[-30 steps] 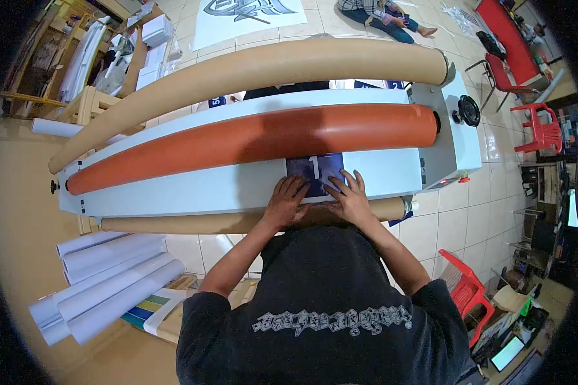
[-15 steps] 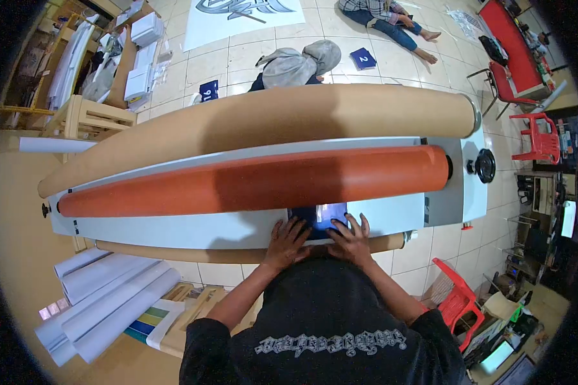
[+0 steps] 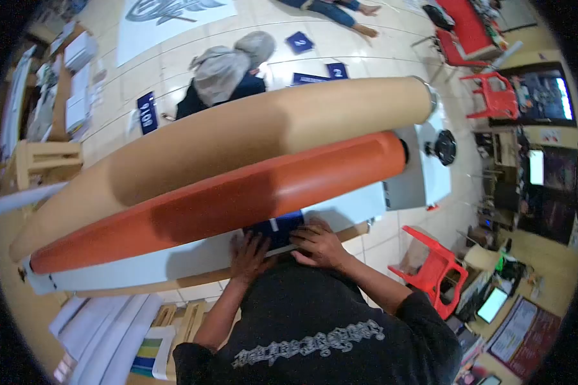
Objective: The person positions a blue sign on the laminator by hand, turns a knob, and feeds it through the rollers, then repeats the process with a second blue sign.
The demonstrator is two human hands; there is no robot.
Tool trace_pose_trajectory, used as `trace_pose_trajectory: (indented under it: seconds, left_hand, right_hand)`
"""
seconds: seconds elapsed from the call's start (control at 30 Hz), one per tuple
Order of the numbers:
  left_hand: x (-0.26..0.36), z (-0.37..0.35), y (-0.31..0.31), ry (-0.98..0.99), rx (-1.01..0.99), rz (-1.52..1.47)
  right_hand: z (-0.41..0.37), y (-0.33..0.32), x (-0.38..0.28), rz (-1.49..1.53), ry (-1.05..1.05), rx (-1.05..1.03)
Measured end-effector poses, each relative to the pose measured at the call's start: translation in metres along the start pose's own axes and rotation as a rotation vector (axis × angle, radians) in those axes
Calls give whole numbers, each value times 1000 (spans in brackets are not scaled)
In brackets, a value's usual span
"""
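A dark blue sheet with a white mark [image 3: 275, 228] lies on the white bed of a roller machine [image 3: 347, 204], its far edge at the orange roller [image 3: 237, 199]. Against the sheet's left side rests my left hand [image 3: 249, 256], fingers spread and pointing forward. My right hand [image 3: 319, 244] lies over the sheet's right edge, fingers apart and pointing left. Beyond the orange roller runs a long tan roll [image 3: 237, 135].
Past the machine a person in a grey head covering [image 3: 221, 74] bends low. Blue number signs [image 3: 300, 42] lie on the tiled floor. A red chair [image 3: 430, 269] stands at right; white rolls [image 3: 109, 327] lie at lower left.
The view has turned and shifted right, so the machine looks tilted. More of the sheet's white mark shows. My right hand now points left across the sheet's edge.
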State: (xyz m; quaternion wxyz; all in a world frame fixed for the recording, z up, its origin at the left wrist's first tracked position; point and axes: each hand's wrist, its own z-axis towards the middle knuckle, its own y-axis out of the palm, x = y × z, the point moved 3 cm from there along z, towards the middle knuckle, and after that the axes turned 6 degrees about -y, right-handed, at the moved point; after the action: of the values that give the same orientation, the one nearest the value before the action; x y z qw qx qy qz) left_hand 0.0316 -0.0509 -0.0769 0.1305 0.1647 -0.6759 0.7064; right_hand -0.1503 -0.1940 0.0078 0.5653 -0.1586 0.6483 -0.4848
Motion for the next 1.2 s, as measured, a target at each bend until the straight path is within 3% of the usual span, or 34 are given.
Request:
trace_pose_trajectory:
  seconds: [0.03,0.1,0.13,0.17,0.2,0.23,0.3,0.37,0.4,0.43,0.5,0.53,0.57,0.63,0.7,0.77,0.8,0.83,0.9,0.97,1.03,1.07,1.1,1.17,1.2]
  left_hand:
    - [0,1,1,-4,59,0]
    - [0,2,0,3,75,-4]
    - [2,2,-1,-9,83,12]
    - [4,2,-4,-1,90,12]
    - [6,3,-8,3,110,11]
    - [6,4,-11,7,134,12]
    - [6,3,-13,20,141,21]
    - [6,2,-12,18,156,29]
    - [7,2,-12,15,155,23]
    - [9,2,-11,11,151,16]
    - [10,1,-9,6,165,12]
    - [10,1,-11,14,163,4]
    - [11,-1,-12,13,167,12]
    - [14,0,-16,20,164,14]
    - [15,0,-19,41,188,3]
    - [14,-1,-14,33,152,31]
    - [14,-4,-14,35,147,38]
    - [15,-3,-14,39,157,51]
    - [15,-1,-14,42,181,73]
    - [16,-3,-13,28,203,51]
    - [17,-3,-15,35,226,64]
    - [18,-4,-15,45,241,74]
    - [17,-4,-13,39,247,75]
    - [15,-4,-10,49,244,70]
    - [15,-5,-11,42,248,74]
  right_hand:
    - [2,-26,1,-26,21,0]
    - [5,-99,1,30,35,294]
    - [7,-147,4,-252,132,504]
    - [17,-194,17,-421,95,711]
    - [27,-239,20,-631,241,789]
    - [31,-272,30,-828,405,727]
    - [21,-295,78,-1230,544,650]
    - [14,-286,130,-725,952,486]
    - [22,-283,123,-748,954,525]
    - [19,-281,125,-748,938,532]
    - [10,-278,130,-711,700,700]
    - [6,-283,129,-630,549,681]
    - [-3,-293,130,-624,544,687]
    - [0,-309,122,-398,249,359]
    - [8,-324,110,-434,281,248]
    - [17,-330,114,-829,859,-98]
    - [27,-330,95,-534,1038,-152]
    - [27,-333,104,-525,1039,-147]
    - [30,-337,117,-498,944,-351]
    - [26,-343,112,-549,867,-350]
    - [27,-340,103,-548,321,-454]
    - [22,-341,108,-563,455,-520]
    - [21,-341,111,-568,447,-521]
    - [22,-335,113,-785,171,-660]
    - [25,-334,108,-786,162,-659]
